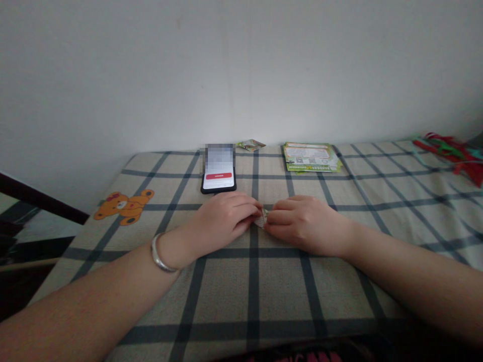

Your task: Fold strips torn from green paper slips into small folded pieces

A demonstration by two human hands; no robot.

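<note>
Between my two hands is a small piece of folded, printed paper (pixel 260 220), low over the checked tablecloth (pixel 226 291). My left hand (pixel 230 215), with a silver bangle on its wrist, pinches the left side of the paper. From the other side, the fingers of my right hand (pixel 302 221) are closed on its right end. Most of the paper is hidden behind the fingers, so its full shape does not show.
A phone (pixel 219 180) with a lit screen lies beyond my left hand. Behind it is a folded paper shape (pixel 252 145) near the wall. A stack of green-and-white leaflets (pixel 311 157) lies back right. Red and green ribbon-like strips (pixel 453 153) are far right, a bear cutout (pixel 124 206) left.
</note>
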